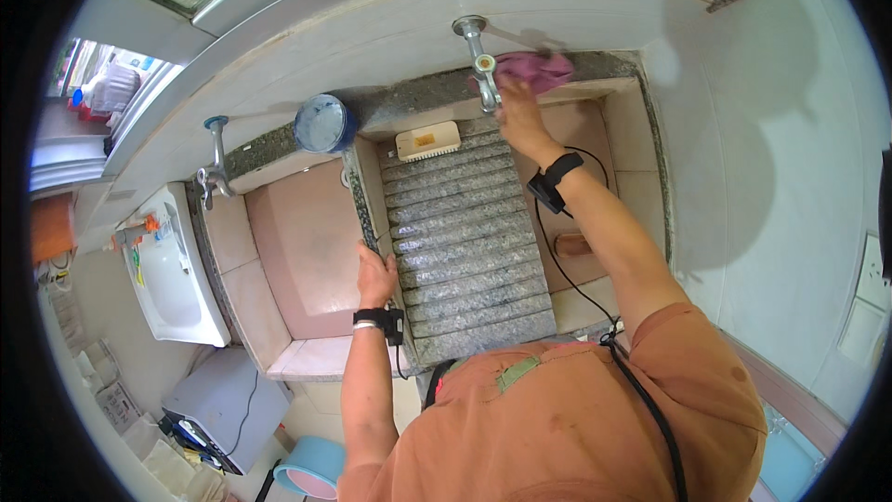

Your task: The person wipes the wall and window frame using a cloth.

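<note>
My left hand (377, 277) rests on the speckled divider (359, 199) between two tiled sink basins, thumb apart from the fingers. My right hand (523, 120) reaches to the back ledge beside a metal tap (481, 59). Its fingers are on a crumpled pink-purple cloth (540, 72), which lies behind and right of the tap; the fingertips are partly hidden. Between my arms a ridged stone washboard (467, 244) slopes in the right basin. At the washboard's upper left lies a cream scrubbing brush (427, 141) with an orange label.
A blue tub (324, 123) stands on the ledge by the divider. Left of it is a second tap (217, 157) over the left basin (300, 244). A white washbasin (178, 279) is farther left. A black cable (554, 258) hangs from my right wrist strap across the right basin.
</note>
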